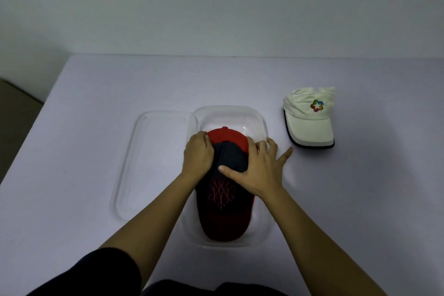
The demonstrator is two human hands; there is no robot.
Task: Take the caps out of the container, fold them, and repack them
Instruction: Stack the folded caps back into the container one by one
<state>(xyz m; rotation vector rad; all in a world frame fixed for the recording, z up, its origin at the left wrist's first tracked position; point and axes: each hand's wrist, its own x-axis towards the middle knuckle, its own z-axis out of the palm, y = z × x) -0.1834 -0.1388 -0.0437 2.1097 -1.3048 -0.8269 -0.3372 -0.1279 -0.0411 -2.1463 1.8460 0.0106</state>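
— What else is lying around the work area?

— A cream cap (310, 116) with a multicoloured logo is sitting on the desk (96, 151) to the right, well apart from the container, brim toward the camera. A clear lid (153, 163) is lying flat just left of the clear container (262, 125), their edges touching or overlapping; through clear plastic I cannot tell which. Both forearms are reaching in and covering part of the cap below them.

— And the surface, the room?

— The desk is looking pale lilac and plain, running back to a bare grey wall (216, 7). The light is dim.

— Where is the cap being handled?

— The red and navy cap (223, 199) is lying inside the container, red brim nearest the camera, red stitched emblem on its dark front, its red back panel folding up at the far end.

— The hands?

— The left hand (198, 154) is curling closed around the cap's left side at the crown. The right hand (257, 166) is pressing down on the crown's right side, thumb across the navy fabric, fingers spreading out over the container's rim.
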